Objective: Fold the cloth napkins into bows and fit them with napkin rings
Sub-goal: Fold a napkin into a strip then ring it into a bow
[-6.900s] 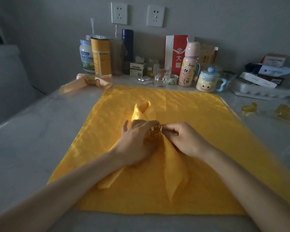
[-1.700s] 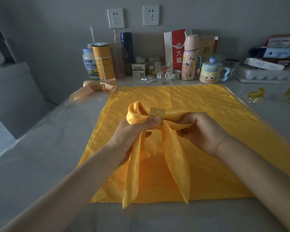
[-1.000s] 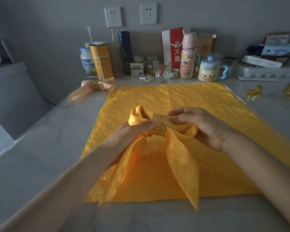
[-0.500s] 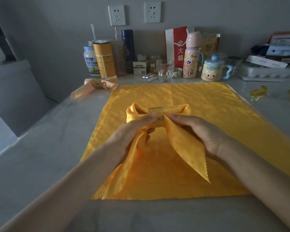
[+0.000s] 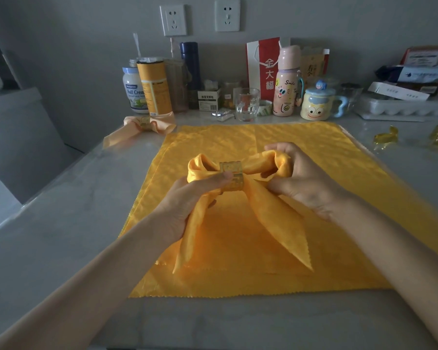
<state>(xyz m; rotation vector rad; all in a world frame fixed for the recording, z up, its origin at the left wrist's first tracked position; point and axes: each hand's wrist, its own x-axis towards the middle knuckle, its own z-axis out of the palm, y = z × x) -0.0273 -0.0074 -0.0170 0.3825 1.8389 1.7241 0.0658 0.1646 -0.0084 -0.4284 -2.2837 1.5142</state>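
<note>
A yellow napkin bow [image 5: 268, 215] with a gold napkin ring [image 5: 232, 175] round its middle is held up over a stack of flat yellow napkins [image 5: 301, 145]. My left hand [image 5: 187, 198] grips the left loop and one tail, thumb against the ring. My right hand [image 5: 301, 180] holds the right loop, its fingers curled round the cloth. Two pointed tails hang down toward me. A peach bow [image 5: 139, 127] with its own ring lies at the back left of the grey table [image 5: 68, 198].
Jars, bottles, a glass [image 5: 247, 104], a face mug [image 5: 316, 107] and an egg tray [image 5: 402, 109] line the back wall. Loose gold rings [image 5: 386, 138] lie at the right. The table's left edge drops off beside a grey cabinet [image 5: 15, 147].
The bow was lifted off the flat napkins. My right hand has moved from beside the ring out to the right loop and spread it; the tails swung slightly.
</note>
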